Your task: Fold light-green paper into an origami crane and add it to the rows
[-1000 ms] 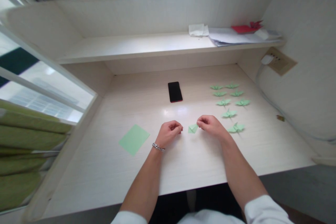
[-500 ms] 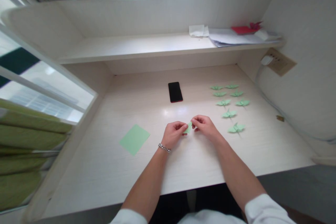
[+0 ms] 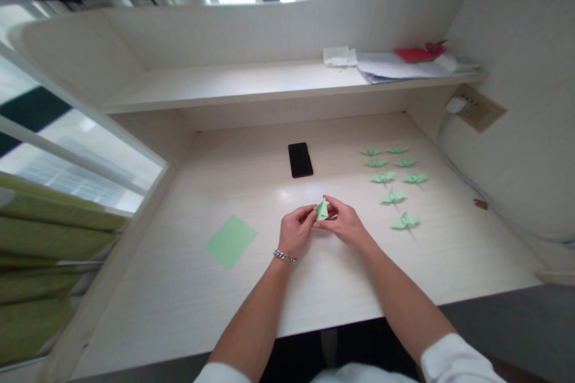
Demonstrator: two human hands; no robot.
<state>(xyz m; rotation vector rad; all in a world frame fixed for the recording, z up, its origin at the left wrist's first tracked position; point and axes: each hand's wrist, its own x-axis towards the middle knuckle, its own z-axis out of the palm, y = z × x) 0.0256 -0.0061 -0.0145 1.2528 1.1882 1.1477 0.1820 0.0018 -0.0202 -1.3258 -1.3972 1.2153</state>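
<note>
A small piece of folded green paper (image 3: 321, 210) is held just above the desk between my two hands. My left hand (image 3: 296, 231), with a chain bracelet at the wrist, pinches its left side between thumb and fingers. From the right, my right hand (image 3: 345, 222) grips it too, thumb along the lower edge and fingers behind. The paper has a pointed top and layered flaps. A flat green paper sheet (image 3: 230, 242) lies on the desk to the left. Several folded green paper cranes (image 3: 405, 221) stand in two columns on the right.
A black phone (image 3: 300, 160) lies beyond my hands on the desk (image 3: 179, 287). Above, a shelf (image 3: 233, 81) carries white papers (image 3: 390, 67), a red paper item (image 3: 412, 55) and a crumpled tissue (image 3: 339, 56). A cable (image 3: 467, 176) runs from the wall socket (image 3: 480, 109) down the right side.
My right hand has moved left and closed around the folded paper's right side. The paper now shows upright with a pointed top and visible flaps. The cranes and sheet stay put.
</note>
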